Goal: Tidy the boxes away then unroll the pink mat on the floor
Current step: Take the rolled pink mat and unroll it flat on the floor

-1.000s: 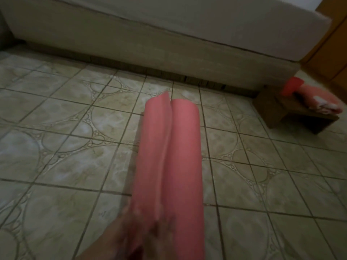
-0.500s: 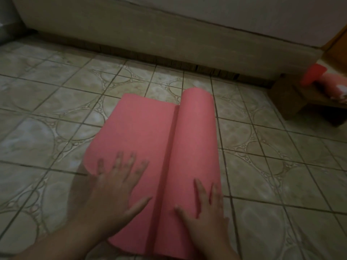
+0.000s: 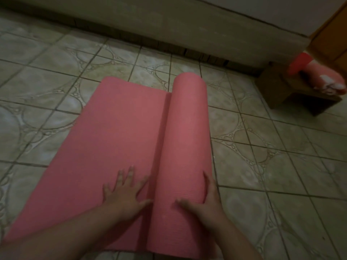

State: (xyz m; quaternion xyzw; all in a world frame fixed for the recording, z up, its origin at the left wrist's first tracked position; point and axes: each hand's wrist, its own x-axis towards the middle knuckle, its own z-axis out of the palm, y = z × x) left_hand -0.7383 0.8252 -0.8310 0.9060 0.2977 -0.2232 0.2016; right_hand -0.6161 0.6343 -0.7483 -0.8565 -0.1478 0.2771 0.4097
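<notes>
The pink mat point(image 3: 112, 139) lies partly unrolled on the tiled floor, its flat part spreading to the left. The rest is still a thick roll point(image 3: 187, 132) running away from me along the flat part's right edge. My left hand point(image 3: 125, 192) presses flat on the unrolled part, fingers spread, just left of the roll. My right hand point(image 3: 204, 201) rests on the near end of the roll, thumb on top and fingers curved over its right side. No boxes are in view.
A long low bed base point(image 3: 169, 25) runs across the back. At the right stands a small dark wooden stool point(image 3: 277, 89) with a pink and red bundle point(image 3: 319, 76) on it. Patterned floor tiles point(image 3: 281, 166) surround the mat.
The mat went from a held roll to lying on the floor and opening. Since half a second ago the flat part has widened and the roll has moved right under my right hand.
</notes>
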